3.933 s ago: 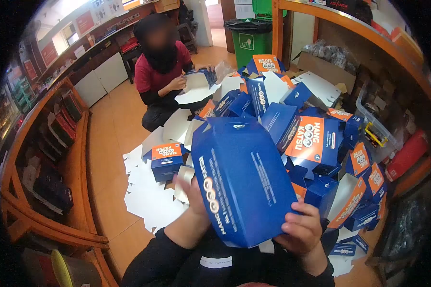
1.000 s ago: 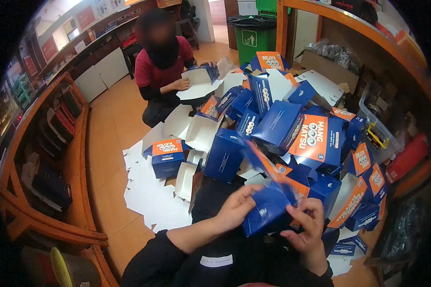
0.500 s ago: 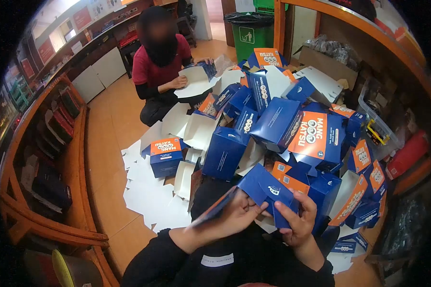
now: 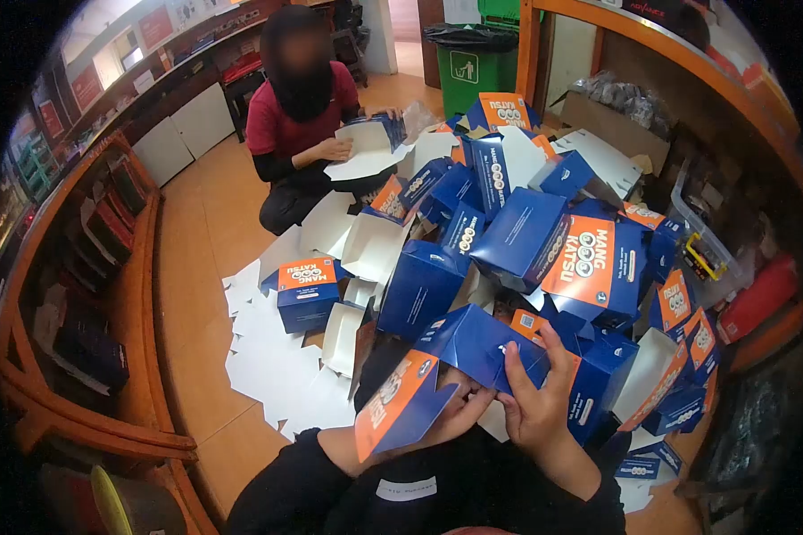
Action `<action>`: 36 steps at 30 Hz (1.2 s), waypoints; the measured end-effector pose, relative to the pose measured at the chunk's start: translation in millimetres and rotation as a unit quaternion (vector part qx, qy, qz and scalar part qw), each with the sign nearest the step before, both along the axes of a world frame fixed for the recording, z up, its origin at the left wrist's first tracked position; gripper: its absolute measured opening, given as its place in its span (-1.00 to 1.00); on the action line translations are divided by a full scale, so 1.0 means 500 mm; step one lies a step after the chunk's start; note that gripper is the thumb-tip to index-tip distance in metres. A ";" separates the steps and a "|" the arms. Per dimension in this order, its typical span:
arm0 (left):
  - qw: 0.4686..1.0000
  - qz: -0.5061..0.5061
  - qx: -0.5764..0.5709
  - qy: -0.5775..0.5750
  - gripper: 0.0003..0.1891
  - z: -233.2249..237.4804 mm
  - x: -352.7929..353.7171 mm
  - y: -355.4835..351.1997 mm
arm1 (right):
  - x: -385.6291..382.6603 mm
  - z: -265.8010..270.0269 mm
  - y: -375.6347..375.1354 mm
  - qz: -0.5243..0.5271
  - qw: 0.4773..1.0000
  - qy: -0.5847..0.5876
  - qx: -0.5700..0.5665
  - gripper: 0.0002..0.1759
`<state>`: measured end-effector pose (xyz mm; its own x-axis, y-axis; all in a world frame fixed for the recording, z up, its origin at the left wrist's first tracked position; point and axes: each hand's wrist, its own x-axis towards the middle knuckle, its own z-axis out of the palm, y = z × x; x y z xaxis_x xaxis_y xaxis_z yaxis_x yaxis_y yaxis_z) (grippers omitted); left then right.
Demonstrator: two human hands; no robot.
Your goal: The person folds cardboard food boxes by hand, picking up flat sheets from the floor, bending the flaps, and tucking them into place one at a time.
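Observation:
A partly folded blue and orange cardboard box is between my hands, close to my lap. My left hand grips it from below; the box's orange printed panel hangs over that wrist, and some of the fingers are hidden. On the right side my right hand pinches a blue flap, index finger on top and thumb tip underneath near the left fingers. Just beyond stands a pile of folded boxes, among them a large blue box and one with an orange lid.
Flat white cardboard sheets lie on the floor at left. Across the pile a co-worker sits holding a cardboard sheet. A wooden shelf borders the left, a green bin the back, a plastic tub the right.
The box has turned, so its orange panel now faces up and spreads over my left wrist. My right fingers have shifted along the flap, with the index finger straighter.

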<state>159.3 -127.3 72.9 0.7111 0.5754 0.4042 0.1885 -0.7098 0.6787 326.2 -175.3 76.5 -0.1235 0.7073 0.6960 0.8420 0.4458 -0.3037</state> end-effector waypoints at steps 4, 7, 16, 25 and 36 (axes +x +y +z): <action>0.995 -0.088 -0.015 -0.035 -0.66 -0.029 0.002 0.012 | 0.038 -0.001 0.009 -0.056 0.996 -0.003 0.063 -0.50; 0.982 -0.175 -0.048 -0.049 -0.72 -0.083 -0.021 0.035 | 0.074 0.025 0.026 -0.121 0.969 0.040 0.213 -0.52; 0.958 0.238 -0.023 -0.160 -0.89 -0.228 -0.218 0.120 | 0.106 0.014 0.136 -0.267 0.958 -0.086 0.067 -0.50; 0.850 0.513 -0.083 0.090 -0.08 -0.501 -0.372 0.057 | 0.108 -0.055 0.101 -0.179 0.983 -0.026 -0.010 -0.53; 0.768 0.363 -0.245 0.468 0.14 -0.612 -0.429 -0.021 | 0.134 -0.061 0.049 -0.155 0.988 0.028 0.004 -0.54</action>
<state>-55.4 -137.6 -232.9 -0.0217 0.8770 -0.4800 0.9816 0.1098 0.1562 393.4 -151.0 45.8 0.1359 0.6996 0.7015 0.9206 0.1726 -0.3504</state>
